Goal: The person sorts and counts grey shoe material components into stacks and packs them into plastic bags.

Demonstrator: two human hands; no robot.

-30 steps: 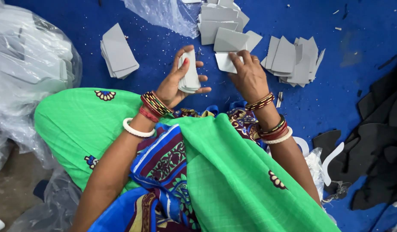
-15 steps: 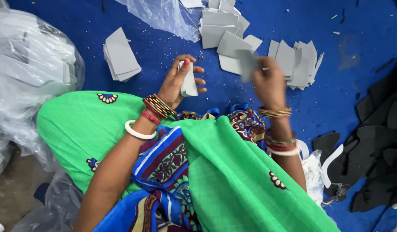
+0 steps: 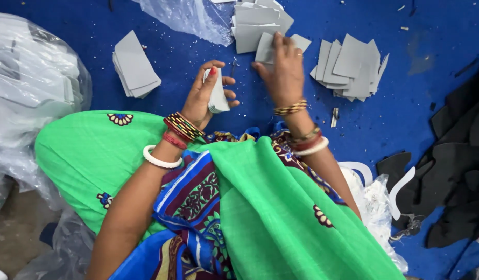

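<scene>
My left hand [image 3: 206, 91] grips a small stack of grey cut pieces [image 3: 217, 95], held upright above my lap. My right hand [image 3: 283, 70] lies palm down on the blue mat, its fingers resting on a loose grey piece [image 3: 264, 47] at the near edge of the middle grey pile [image 3: 255, 23]. Whether those fingers pinch the piece is hidden. Bangles ring both wrists, and green cloth [image 3: 260, 207] covers my lap.
More grey stacks lie on the blue mat [image 3: 405, 103]: one at left [image 3: 134, 65], a fanned one at right [image 3: 351, 65]. Clear plastic bags [image 3: 27, 88] bulge at left; another plastic sheet [image 3: 190, 18] lies at top. Black cut pieces [image 3: 457, 171] heap at right.
My right hand moved away from my left hand, out and forward to the middle pile, and now presses on a piece there. My left hand kept its stack and barely shifted.
</scene>
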